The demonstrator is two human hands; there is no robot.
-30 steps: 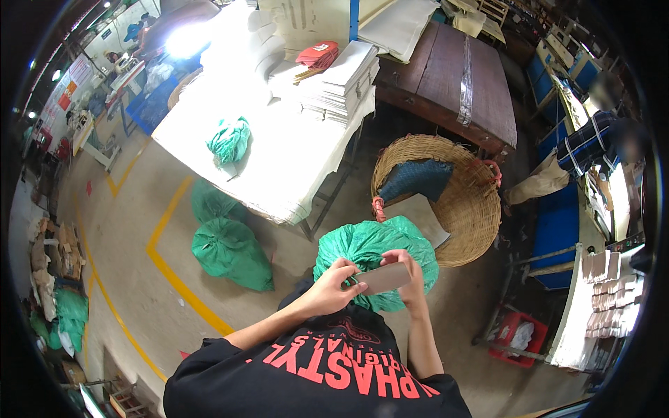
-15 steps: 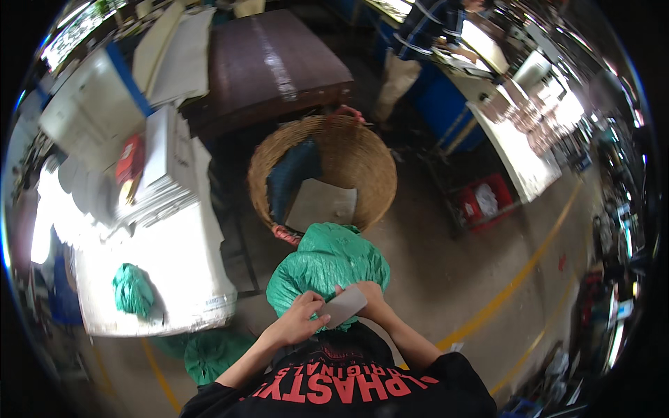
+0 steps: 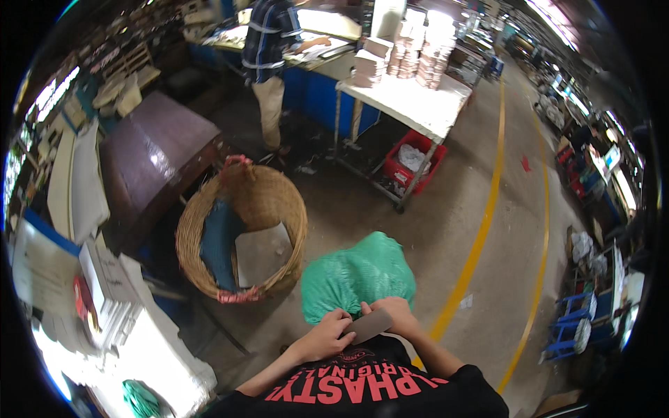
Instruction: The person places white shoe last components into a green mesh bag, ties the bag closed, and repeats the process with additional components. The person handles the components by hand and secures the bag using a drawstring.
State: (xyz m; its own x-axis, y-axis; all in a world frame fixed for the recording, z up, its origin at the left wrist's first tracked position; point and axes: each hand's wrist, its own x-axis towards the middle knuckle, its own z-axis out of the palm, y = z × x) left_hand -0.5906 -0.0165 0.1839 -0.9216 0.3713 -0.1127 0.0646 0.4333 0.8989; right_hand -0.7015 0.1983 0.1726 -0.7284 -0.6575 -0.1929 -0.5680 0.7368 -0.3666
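A bulging green plastic bag [image 3: 362, 275] hangs in front of my body. My left hand [image 3: 326, 338] has its fingers curled at the bag's gathered top. On the other side of that top, my right hand [image 3: 391, 312] grips the bag too. A flat, thin grey piece [image 3: 371, 326] with a rounded end lies across between the hands, against the right hand's palm side. The left thumb and fingertips touch its left end. Parts of the fingers are hidden behind the grey piece and the folds of plastic.
To the left stands a round wicker basket [image 3: 296, 223] containing a blue sheet and a grey board. A white table [image 3: 167, 348] is at lower left. Ahead, a co-worker [image 3: 268, 63] stands at a bench near a wheeled table [image 3: 446, 104] with stacks. Yellow floor lines [image 3: 488, 230] run on the right.
My view has turned right: the basket and white table now lie further left, and more of the aisle shows. The bag and the grey piece remain in my hands.
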